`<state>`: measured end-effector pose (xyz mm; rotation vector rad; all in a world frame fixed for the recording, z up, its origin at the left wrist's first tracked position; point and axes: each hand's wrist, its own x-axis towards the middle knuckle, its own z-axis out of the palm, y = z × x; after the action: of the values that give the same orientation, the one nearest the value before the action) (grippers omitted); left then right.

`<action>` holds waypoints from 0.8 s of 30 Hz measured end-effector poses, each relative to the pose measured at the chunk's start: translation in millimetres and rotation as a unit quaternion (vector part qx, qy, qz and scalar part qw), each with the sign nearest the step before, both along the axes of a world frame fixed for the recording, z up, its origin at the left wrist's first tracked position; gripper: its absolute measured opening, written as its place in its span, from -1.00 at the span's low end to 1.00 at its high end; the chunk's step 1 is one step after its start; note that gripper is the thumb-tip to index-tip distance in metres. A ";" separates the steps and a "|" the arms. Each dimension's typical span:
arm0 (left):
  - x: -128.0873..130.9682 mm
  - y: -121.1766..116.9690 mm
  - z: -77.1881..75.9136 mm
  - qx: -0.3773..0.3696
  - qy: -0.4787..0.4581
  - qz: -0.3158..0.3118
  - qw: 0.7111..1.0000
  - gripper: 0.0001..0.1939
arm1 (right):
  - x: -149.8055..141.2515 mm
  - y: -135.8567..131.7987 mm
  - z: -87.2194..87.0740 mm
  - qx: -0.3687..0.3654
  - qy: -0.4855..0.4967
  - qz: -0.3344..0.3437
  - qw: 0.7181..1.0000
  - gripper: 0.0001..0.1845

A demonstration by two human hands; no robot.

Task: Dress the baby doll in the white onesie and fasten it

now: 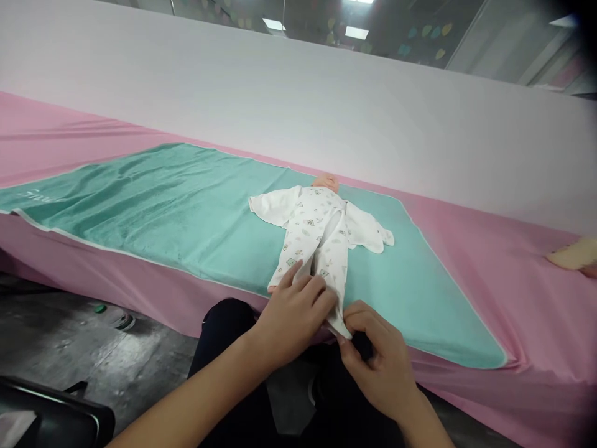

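A baby doll (pixel 329 182) lies on its back, its head toward the wall. It is dressed in a white printed baby romper (pixel 310 214) with both sleeves spread out and the front parted along a gap down the middle. My right hand (pixel 377 354) pinches the end of one romper leg between thumb and fingers, pulling it to a point at the near edge. Higher on that same leg, my left hand (pixel 296 314) is closed over the cloth with curled fingers; its thumb is hidden. A bit of the doll's other foot shows at the opposite leg opening.
A green towel (pixel 200 218) with white edging lies under the doll, over a pink cloth (pixel 527 280) covering the table. Behind stands a white wall (pixel 289 106). A beige object (pixel 576 254) rests at far right. A black chair (pixel 56 414) stands lower left.
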<state>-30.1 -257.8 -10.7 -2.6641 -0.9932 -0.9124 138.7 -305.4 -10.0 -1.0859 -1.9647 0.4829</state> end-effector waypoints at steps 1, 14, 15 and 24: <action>1.9 0.2 -2.1 0.005 -0.007 -0.007 1.000 -0.89 | 4.4 -0.6 -1.6 -0.006 -0.001 0.005 1.000 -0.78; -33.6 2.0 6.0 -0.098 -0.165 -0.091 0.977 -0.92 | 52.7 37.8 16.0 -0.184 -0.082 0.032 0.979 -0.84; -36.0 16.2 11.8 -0.114 -0.208 -0.060 0.970 -0.90 | 59.1 55.3 20.8 -0.165 -0.071 -0.026 0.983 -0.82; 1.5 189.6 33.3 -0.170 -0.162 0.161 0.959 -0.69 | 50.8 224.9 -12.7 -0.041 0.080 -0.222 0.971 -0.70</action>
<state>-28.6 -68.2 22.5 -2.5308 -1.7412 -1.2180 189.5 -80.5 -22.7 -1.4446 -1.5112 0.3928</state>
